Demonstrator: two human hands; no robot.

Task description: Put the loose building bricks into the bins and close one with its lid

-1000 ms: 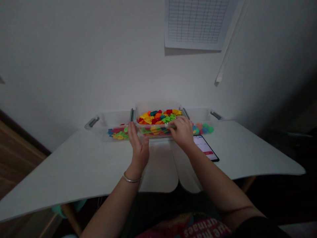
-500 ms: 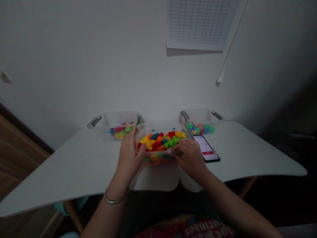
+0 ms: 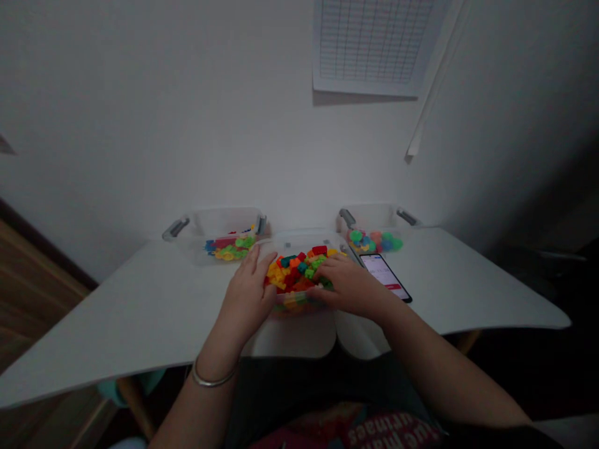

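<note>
A clear plastic bin (image 3: 306, 240) stands at the middle of the table, filled with red, yellow, orange, green and teal toy building bricks (image 3: 294, 269). At its left side lies my left hand (image 3: 248, 293), fingers stretched and apart over the rim, the thumb near the yellow bricks. My right hand (image 3: 349, 287) reaches over the right front rim, its fingers spread on the green bricks and the thumb apart from them. No brick shows lifted in either hand. The undersides of the right fingers are hidden.
Behind to the left is a clear bin (image 3: 224, 218) with colourful small pieces. Another clear bin (image 3: 374, 215) at the back right holds round coloured pieces. A phone (image 3: 386, 277) with a lit screen lies on the white table (image 3: 468, 280). A gridded paper sheet (image 3: 367, 47) hangs on the wall.
My right hand has moved left and inward from the rim onto the bricks. The left hand has shifted slightly, with its fingers now over the bin's left rim.
</note>
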